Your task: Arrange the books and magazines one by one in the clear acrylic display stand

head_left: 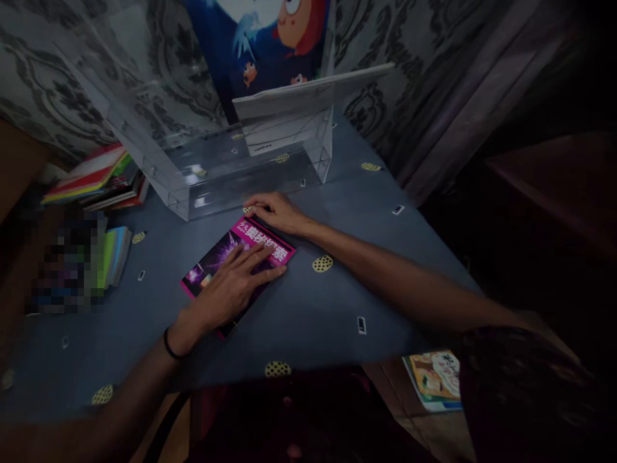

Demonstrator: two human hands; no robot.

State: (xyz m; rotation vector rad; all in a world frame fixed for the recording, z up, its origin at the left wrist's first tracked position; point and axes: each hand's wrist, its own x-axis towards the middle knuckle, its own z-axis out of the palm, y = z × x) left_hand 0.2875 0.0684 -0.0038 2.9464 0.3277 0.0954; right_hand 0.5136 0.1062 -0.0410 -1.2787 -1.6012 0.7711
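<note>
A purple and pink book (222, 247) with white Chinese characters on its cover lies slanted on the grey-blue tablecloth. My left hand (236, 280), with a black band on the wrist, rests flat across the cover with fingers spread. At the book's far edge is my right hand (278, 212), its fingers slightly bent and pointing left, touching the top of the book or the cloth beside it. Beyond the hands stands a clear acrylic rack (255, 183), and a whitish sheet or panel (289, 116) leans in it.
Stacked books (96, 180) lie at the back left, with more books (113, 257) nearer, partly blurred out. A blue picture book or poster (263, 58) with cartoon fish stands behind the rack. Below the table's right front edge is another colourful book (434, 379).
</note>
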